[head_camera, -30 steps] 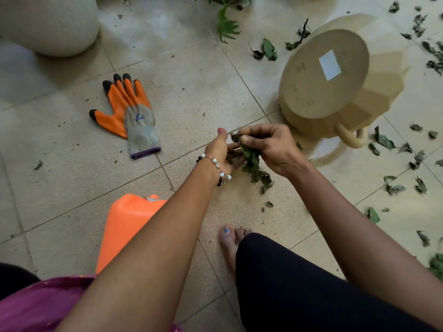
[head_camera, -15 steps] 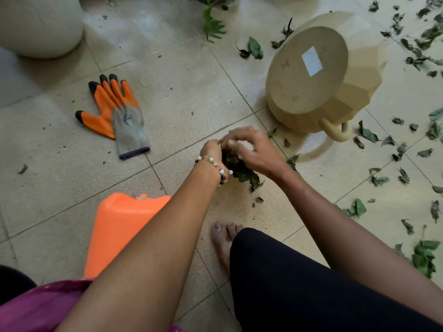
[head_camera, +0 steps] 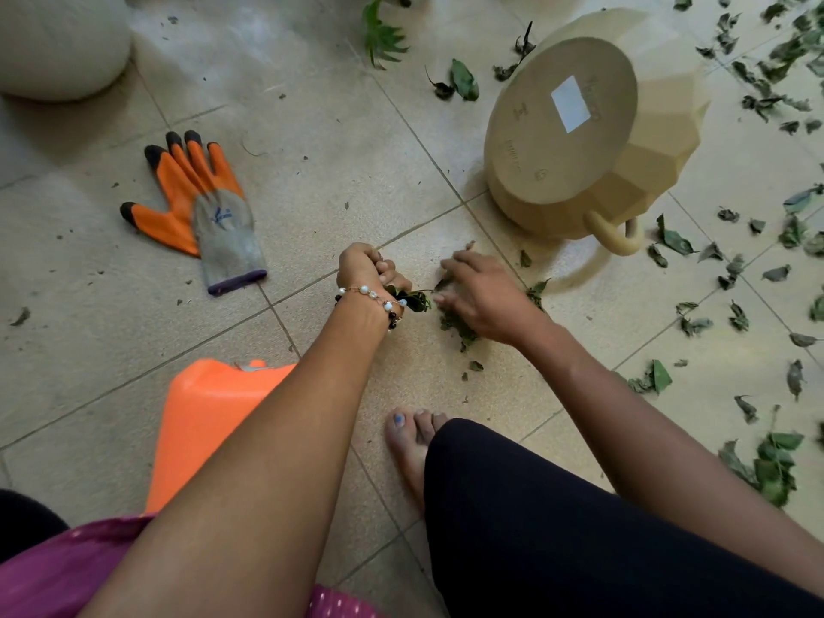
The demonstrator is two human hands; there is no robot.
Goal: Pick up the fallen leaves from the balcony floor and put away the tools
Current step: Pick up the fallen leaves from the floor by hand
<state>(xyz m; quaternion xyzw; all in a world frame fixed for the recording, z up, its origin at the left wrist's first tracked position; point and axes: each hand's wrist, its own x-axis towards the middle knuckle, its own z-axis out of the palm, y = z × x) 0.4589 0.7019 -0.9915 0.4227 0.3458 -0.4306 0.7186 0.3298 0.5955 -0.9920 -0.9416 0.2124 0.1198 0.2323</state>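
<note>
She crouches over the tiled balcony floor (head_camera: 312, 140), and both hands meet at the centre of the frame. The left hand (head_camera: 363, 267) is clenched around a bunch of gathered leaves (head_camera: 412, 300), whose tips poke out of the fist toward the right. The right hand (head_camera: 479, 296) sits just beside it, fingers loosely bent and pressed down onto a small clump of leaves (head_camera: 459, 325) on the tile; whether it has pinched them or is only raking them together I cannot tell. What matters for the next reach is direction: nearly all the remaining fallen leaves (head_camera: 731, 269) lie scattered to the right and upper right of the frame, past the tipped-over beige watering can (head_camera: 588, 131), with another cluster of leaves (head_camera: 771, 466) at the lower right edge. The right hand is plainly the nearer one to all of that, while the left, already full, serves as the holder. I would judge the right hand will keep sweeping outward to the right and ferrying pickings back to the left fist. The tools lie untouched: an orange and grey gardening glove (head_camera: 200, 207) flat at centre left, the watering can on its side at upper right, and an orange plastic container (head_camera: 209, 412) close by her left arm at lower left, perhaps where the leaves go.
</note>
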